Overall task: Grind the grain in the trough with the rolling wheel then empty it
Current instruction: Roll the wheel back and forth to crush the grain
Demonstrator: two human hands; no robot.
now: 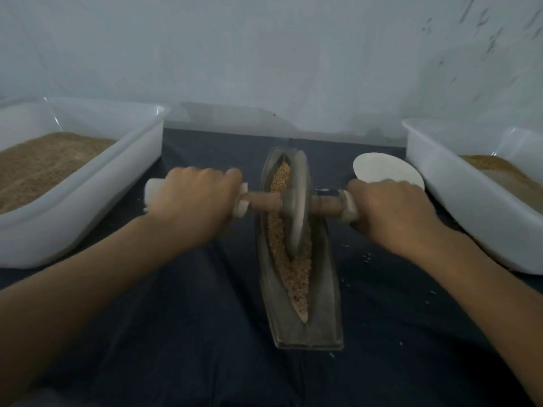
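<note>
1. Trough (296, 324): long, narrow, boat-shaped, grey. Lies lengthwise on a dark cloth (176, 333), its near end towards the person, its far end towards a pale wall (264, 54).
2. Grain (296, 274): fills the groove of the trough. Looks coarser and more golden at the far end, paler and more clumped at the near end.
3. Wheel (293, 207): grey disc standing on edge in the groove, in the far half of the trough, its lower rim down in the grain.
4. Axle (264, 201): brown wooden rod through the wheel's centre, crosswise over the trough, with white wrapping at both ends.
5. Left hand (194, 201): fingers curled tight over the white-wrapped left end of the axle, knuckles up.
6. Right hand (390, 210): fingers wrapped the same way round the right end.
7. Left tub (117, 183): white plastic, left of the trough, holds brown grain or meal.
8. Right tub (458, 186): white plastic, right of the trough, some brown material inside.
9. White dish (382, 168): round, just beyond the right hand, beside the right tub.
10. A few pale specks lie scattered on the cloth near the right forearm.
</note>
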